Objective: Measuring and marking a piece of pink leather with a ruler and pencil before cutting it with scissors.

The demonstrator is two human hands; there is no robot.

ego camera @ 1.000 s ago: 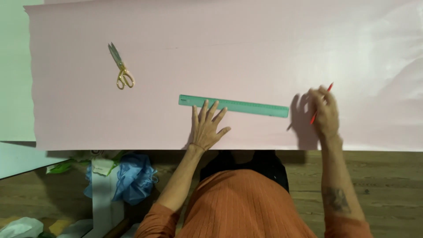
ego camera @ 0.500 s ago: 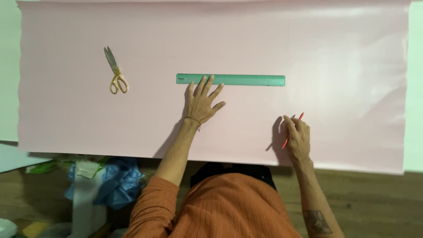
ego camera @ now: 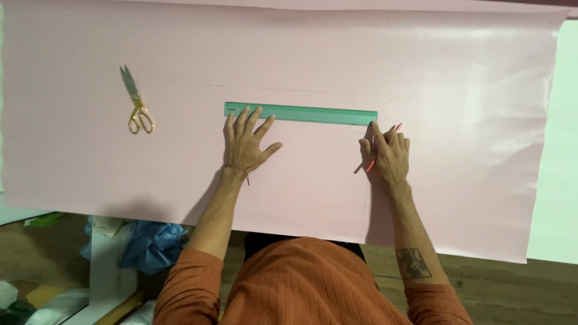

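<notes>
On the table, a large pink sheet [ego camera: 457, 78] lies flat, its near edge overhanging toward the person. Near its middle a green ruler [ego camera: 301, 113] lies crosswise on the sheet. Left hand [ego camera: 245, 139]: open, fingers spread, palm down on the sheet, fingertips resting on the ruler's left end; it grips nothing. Right hand [ego camera: 388, 155]: closed round a red pencil [ego camera: 380, 148], its forefinger stretched up to the ruler's right end; whether the pencil tip touches the sheet cannot be told. Faint ruled lines show on the sheet above the ruler and running down below the right hand. Scissors [ego camera: 137, 102] with yellow handles lie shut, well apart to the left, untouched. Assessment: marking along the ruler appears to be the step in hand. To do it well, the left hand should press evenly so that the ruler cannot pivot, since only one end is held; the pencil should sit tight against the edge, and the sheet should stay flat beneath.
</notes>
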